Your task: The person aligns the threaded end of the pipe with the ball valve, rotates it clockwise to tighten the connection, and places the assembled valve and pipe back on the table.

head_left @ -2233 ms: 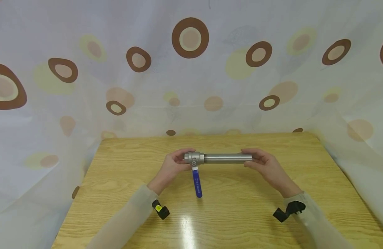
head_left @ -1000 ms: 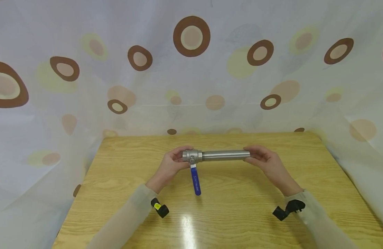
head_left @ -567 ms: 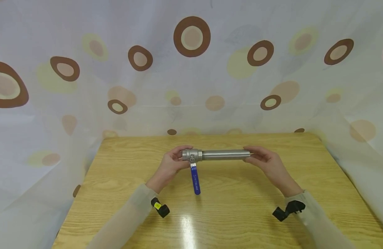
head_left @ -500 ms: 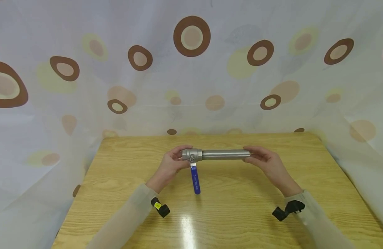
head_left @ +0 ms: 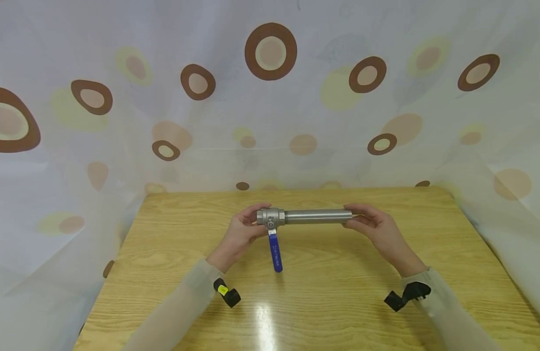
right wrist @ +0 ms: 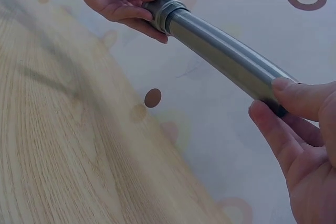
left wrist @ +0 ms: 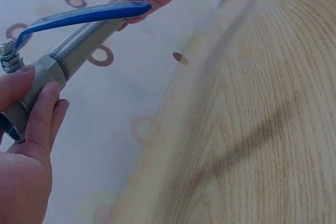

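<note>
A steel ball valve (head_left: 271,217) with a blue lever handle (head_left: 275,252) is joined to a straight metal pipe (head_left: 318,216). Thumb and fingers of my left hand (head_left: 237,236) grip the valve body from the left, and the lever points toward me. At the pipe's far right end, my right hand (head_left: 379,236) pinches it between thumb and fingers. Valve and pipe are held roughly level above the table. A few thread rings (left wrist: 60,65) show at the joint in the left wrist view. The right wrist view shows the pipe (right wrist: 226,51) running into the valve (right wrist: 167,11).
Beneath the hands is a wood-grain table (head_left: 322,302), with their shadows on it. A pale curtain (head_left: 305,112) with brown and yellow circles hangs behind and at both sides. Each sleeved wrist wears a black camera mount, one on the left (head_left: 226,292) and one on the right (head_left: 408,296).
Valve and pipe have shifted slightly up and left in the head view, and the pipe's slight tilt has levelled. My right hand now grips closer to the pipe's end. Both hands keep their hold.
</note>
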A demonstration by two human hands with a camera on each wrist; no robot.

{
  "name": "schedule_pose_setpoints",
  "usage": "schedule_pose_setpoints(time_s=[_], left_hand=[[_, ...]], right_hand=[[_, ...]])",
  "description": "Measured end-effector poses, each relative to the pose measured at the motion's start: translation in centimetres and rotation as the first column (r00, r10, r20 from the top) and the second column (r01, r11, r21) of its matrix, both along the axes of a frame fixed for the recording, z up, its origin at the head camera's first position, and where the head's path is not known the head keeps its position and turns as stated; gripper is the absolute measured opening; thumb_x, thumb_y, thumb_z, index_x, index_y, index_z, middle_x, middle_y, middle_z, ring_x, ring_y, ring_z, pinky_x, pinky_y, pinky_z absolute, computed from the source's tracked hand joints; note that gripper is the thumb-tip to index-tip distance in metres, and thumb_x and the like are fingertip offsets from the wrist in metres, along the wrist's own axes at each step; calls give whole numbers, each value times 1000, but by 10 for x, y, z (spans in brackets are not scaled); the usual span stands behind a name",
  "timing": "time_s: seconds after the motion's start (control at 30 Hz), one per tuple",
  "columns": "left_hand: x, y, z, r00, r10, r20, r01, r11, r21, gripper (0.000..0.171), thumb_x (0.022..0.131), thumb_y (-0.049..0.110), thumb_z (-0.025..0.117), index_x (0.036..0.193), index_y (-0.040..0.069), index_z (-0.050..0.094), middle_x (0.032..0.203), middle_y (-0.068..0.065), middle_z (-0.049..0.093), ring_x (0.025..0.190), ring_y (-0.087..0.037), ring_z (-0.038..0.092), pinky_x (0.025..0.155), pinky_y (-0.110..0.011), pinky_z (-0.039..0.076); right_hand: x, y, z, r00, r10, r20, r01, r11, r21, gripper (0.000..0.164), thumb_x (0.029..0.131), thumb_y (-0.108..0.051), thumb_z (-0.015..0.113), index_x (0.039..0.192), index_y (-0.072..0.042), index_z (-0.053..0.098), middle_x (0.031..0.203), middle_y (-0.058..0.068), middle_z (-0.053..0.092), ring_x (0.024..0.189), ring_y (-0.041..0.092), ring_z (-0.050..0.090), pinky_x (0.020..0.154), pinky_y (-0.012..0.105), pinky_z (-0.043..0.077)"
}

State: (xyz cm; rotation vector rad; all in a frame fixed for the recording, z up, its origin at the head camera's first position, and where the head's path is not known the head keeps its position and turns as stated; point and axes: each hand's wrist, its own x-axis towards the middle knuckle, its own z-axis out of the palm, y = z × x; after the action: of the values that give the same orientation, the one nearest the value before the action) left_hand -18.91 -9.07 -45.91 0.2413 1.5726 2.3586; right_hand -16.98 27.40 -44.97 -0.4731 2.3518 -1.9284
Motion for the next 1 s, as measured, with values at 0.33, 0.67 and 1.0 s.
schedule_pose_setpoints(time_s=[0.33,0.67,1.0], left_hand=[[-2,0,0,1000,27,16,-27,1000,-5,55,87,-22,58,123,17,73,132,-10,59,116,-23,60,90,-28,61],[-2,-1,-1,1000,20,23,-20,1000,12,54,88,-20,57,123,18,72,133,-9,59,116,-23,60,92,-28,61],[-3,-1,-2,1000,11,15,-12,1000,22,53,89,-20,56,130,12,67,134,-10,58,118,-23,60,93,-29,61]], right_hand=[[1,-1,3,1000,-29,12,28,998,61,46,102,-17,68,146,-9,59,117,-6,74,107,6,70,93,21,58],[-1,-1,3,999,-41,18,40,999,35,41,104,-18,64,144,-8,61,118,-11,73,103,8,72,94,20,58],[-1,-3,6,998,-64,21,62,995,77,43,102,-20,69,143,-9,62,114,-9,74,105,5,71,93,19,57]])
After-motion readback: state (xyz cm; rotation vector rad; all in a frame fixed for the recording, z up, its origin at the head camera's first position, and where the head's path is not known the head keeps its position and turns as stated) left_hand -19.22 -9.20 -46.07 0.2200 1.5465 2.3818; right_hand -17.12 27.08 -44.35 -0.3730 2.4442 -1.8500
